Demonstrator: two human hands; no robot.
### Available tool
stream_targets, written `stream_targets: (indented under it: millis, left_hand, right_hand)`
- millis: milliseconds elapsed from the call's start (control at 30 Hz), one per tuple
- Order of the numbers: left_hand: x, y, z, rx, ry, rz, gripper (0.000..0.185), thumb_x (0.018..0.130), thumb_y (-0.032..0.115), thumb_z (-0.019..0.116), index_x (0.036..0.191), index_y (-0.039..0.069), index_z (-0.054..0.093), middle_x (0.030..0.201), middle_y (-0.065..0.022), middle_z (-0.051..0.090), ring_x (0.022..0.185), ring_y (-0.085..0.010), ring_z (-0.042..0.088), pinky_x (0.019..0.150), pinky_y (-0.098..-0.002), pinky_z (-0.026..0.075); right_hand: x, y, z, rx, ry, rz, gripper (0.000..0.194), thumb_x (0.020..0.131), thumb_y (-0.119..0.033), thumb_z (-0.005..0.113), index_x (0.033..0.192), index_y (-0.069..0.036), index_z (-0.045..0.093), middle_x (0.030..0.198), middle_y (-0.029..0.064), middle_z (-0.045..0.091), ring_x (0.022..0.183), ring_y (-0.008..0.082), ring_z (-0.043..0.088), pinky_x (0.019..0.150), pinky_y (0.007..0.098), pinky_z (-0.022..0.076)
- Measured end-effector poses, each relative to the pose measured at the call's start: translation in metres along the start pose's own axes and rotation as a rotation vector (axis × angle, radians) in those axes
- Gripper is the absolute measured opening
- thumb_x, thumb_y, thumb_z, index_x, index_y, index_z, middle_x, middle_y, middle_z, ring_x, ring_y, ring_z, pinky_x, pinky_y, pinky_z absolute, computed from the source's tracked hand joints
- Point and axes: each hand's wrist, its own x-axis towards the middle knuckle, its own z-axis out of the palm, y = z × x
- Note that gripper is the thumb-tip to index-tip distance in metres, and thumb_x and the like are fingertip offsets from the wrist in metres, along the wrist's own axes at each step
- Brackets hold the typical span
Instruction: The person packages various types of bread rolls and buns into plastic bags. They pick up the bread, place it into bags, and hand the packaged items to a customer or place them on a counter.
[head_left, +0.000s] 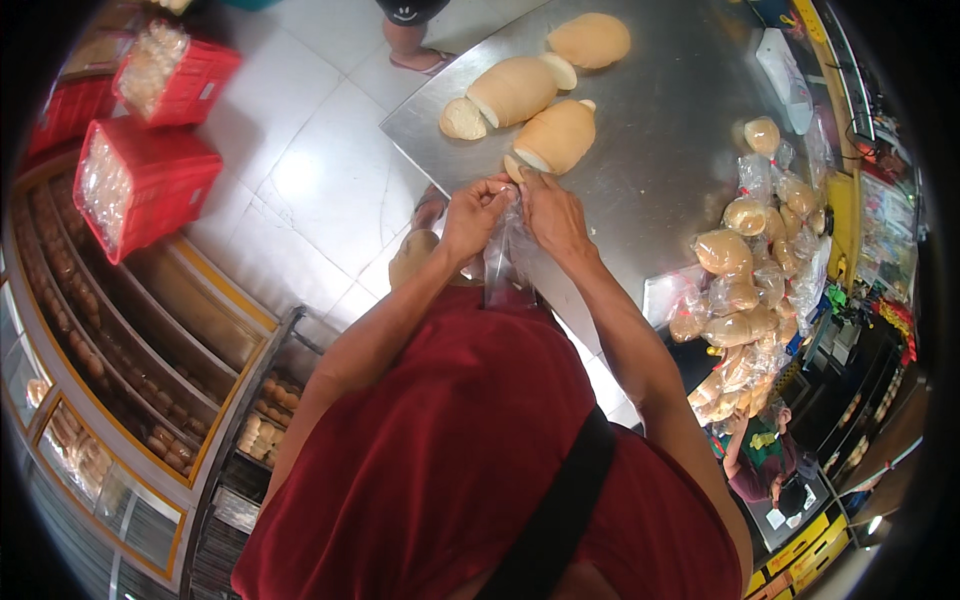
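My left hand (474, 217) pinches the upper edge of a clear plastic bag (508, 262) between thumb and fingers. On the other side of the bag's mouth, my right hand (555, 214) grips the same edge. The bag hangs down in front of my red shirt, at the edge of the steel table (637, 142). Just beyond my fingertips is a small cut bread end (514, 168), partly hidden by them. Behind it lies a cut loaf (556, 137). A second loaf (516, 91) has a cut end piece (462, 119) beside it, and a third loaf (590, 40) lies farther back.
Bagged breads (727, 255) hang in a cluster at right. Red crates (154, 176) with wrapped goods stand at left, above a bread shelf (112, 330). Past the table's far corner is a person's foot (418, 58). Another person (765, 465) is at lower right.
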Motion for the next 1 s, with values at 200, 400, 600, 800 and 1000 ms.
stream_targets:
  millis: [200,400,600,800,1000]
  left_hand:
    - [0.002,0.018,0.019,-0.102,0.050,-0.033,0.019,0.097,0.009,0.068,0.108,-0.006,0.066,0.105,-0.0074,0.067,0.088,-0.0065,0.059,0.077,-0.0212,0.048]
    - [0.011,0.018,0.027,-0.083,0.089,0.009,0.020,0.097,0.012,0.068,0.109,-0.004,0.065,0.090,-0.0021,0.067,0.078,-0.0041,0.056,0.067,-0.0195,0.045]
    - [0.013,0.026,0.043,0.058,0.206,0.029,0.016,0.098,0.013,0.067,0.105,-0.001,0.065,0.086,-0.0003,0.065,0.075,-0.0034,0.054,0.064,-0.0192,0.043]
    - [0.019,0.020,0.053,0.119,0.313,0.057,0.017,0.098,0.013,0.067,0.104,-0.002,0.060,0.088,-0.0003,0.062,0.079,-0.0046,0.055,0.068,-0.0199,0.044]
    - [0.026,0.008,0.051,0.082,0.310,0.141,0.018,0.099,0.012,0.065,0.107,-0.002,0.058,0.110,-0.0066,0.061,0.087,-0.0064,0.057,0.072,-0.0201,0.047]
  right_hand:
    - [0.003,0.006,0.001,0.116,0.134,0.014,0.019,0.095,-0.017,0.061,0.111,-0.005,0.061,0.092,0.0195,0.069,0.081,0.0403,0.068,0.073,0.0489,0.0534]
    - [-0.004,-0.001,-0.025,0.345,0.130,0.245,0.021,0.088,-0.011,0.071,0.106,-0.004,0.062,0.093,0.0171,0.069,0.082,0.0331,0.068,0.073,0.0421,0.0533]
    - [-0.020,0.062,-0.065,0.318,-0.020,0.229,0.019,0.085,-0.011,0.075,0.100,-0.003,0.066,0.100,0.0142,0.064,0.092,0.0265,0.065,0.082,0.0382,0.0521]
    - [0.049,0.107,-0.090,0.402,0.000,0.070,0.016,0.081,-0.013,0.080,0.088,-0.004,0.069,0.149,0.0215,0.047,0.125,0.0336,0.058,0.102,0.0392,0.0464]
    - [0.097,0.114,-0.092,0.694,-0.302,0.176,0.012,0.082,-0.010,0.079,0.083,-0.005,0.067,0.158,0.0174,0.039,0.128,0.0238,0.055,0.106,0.0358,0.0446]
